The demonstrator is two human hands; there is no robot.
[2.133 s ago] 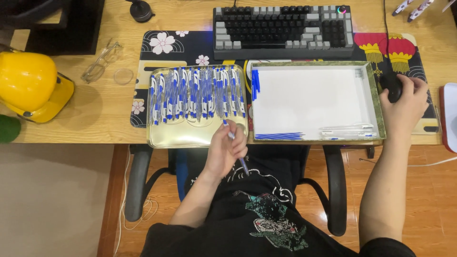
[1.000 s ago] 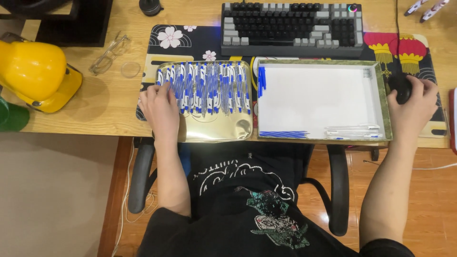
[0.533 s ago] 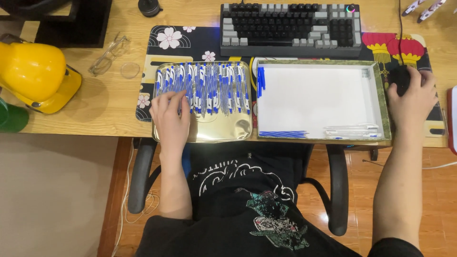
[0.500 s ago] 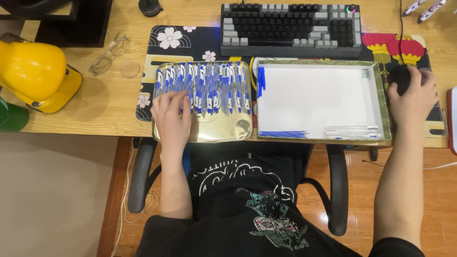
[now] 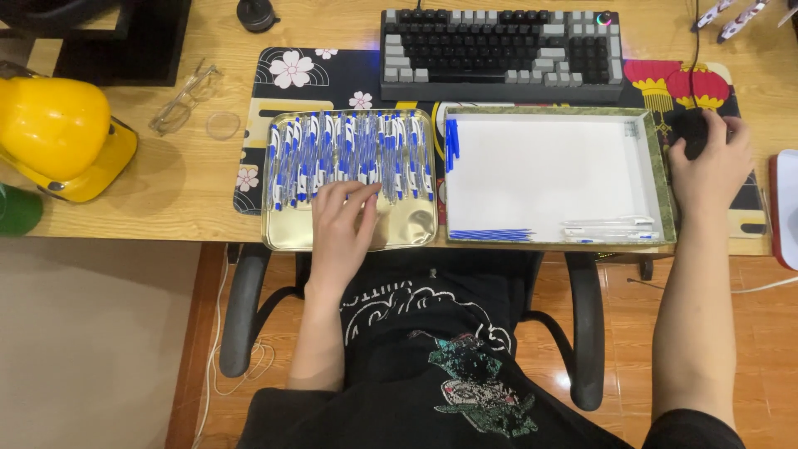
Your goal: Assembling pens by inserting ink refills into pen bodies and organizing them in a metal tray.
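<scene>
My left hand point(image 5: 342, 224) lies flat on a gold metal tray point(image 5: 407, 235), fingers spread, fingertips touching the lower ends of a row of several blue-and-white pens point(image 5: 349, 150). It grips nothing. My right hand point(image 5: 709, 162) rests over a black computer mouse point(image 5: 688, 131) at the right of the desk. Between the hands stands a shallow white box point(image 5: 549, 170) with a green rim, holding blue pen caps point(image 5: 451, 141) at its left wall, blue refills point(image 5: 490, 235) and clear pen barrels point(image 5: 607, 229) along its near side.
A grey-and-black keyboard point(image 5: 499, 54) sits behind the trays on a patterned desk mat point(image 5: 287, 71). A yellow hard hat point(image 5: 58, 133), glasses point(image 5: 183, 100) and a green object point(image 5: 17, 208) lie on the left. Chair armrests point(image 5: 241, 308) flank my lap.
My left hand came up from my lap, where it held a pen, onto the left of the gold tray, then slid right along the pen row. My right hand stayed on the mouse.
</scene>
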